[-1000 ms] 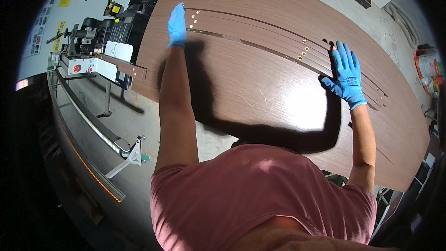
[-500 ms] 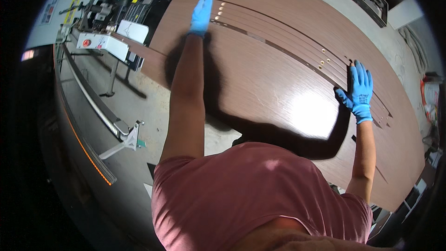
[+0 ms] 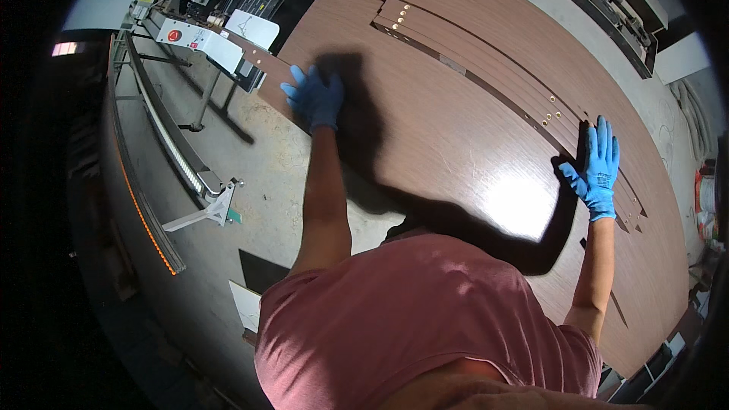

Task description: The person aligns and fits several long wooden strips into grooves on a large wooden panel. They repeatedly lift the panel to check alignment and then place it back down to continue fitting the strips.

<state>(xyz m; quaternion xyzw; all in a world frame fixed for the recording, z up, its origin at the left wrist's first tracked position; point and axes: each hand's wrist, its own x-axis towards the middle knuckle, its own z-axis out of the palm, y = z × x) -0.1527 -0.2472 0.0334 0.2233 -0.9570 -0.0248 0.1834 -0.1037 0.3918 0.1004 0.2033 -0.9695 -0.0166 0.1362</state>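
A stack or row of narrow brown wood-grain strips (image 3: 474, 59) with brass-coloured fittings lies across a large brown panel (image 3: 425, 125). My right hand (image 3: 598, 171), in a blue glove, rests open at the strips' right end, fingers stretched out and thumb apart. Near the panel's left edge is my left hand (image 3: 315, 97), also blue-gloved, its fingers spread and nothing in it. Whether it touches the panel cannot be made out. Just beyond its fingertips, a narrow brown strip (image 3: 262, 58) with small holes runs from the machine toward the panel.
At the upper left stands a machine (image 3: 220, 52) with a white housing, a red button and dark motors. A curved-looking rail (image 3: 163, 144) on a white bracket (image 3: 216, 209) runs along the left. A dark tray of tools (image 3: 600, 0) sits at the far right.
My left hand has come off the strips' left end and moved nearer and left, its fingers spreading. My right hand stays at the right end. The view has shifted slightly.
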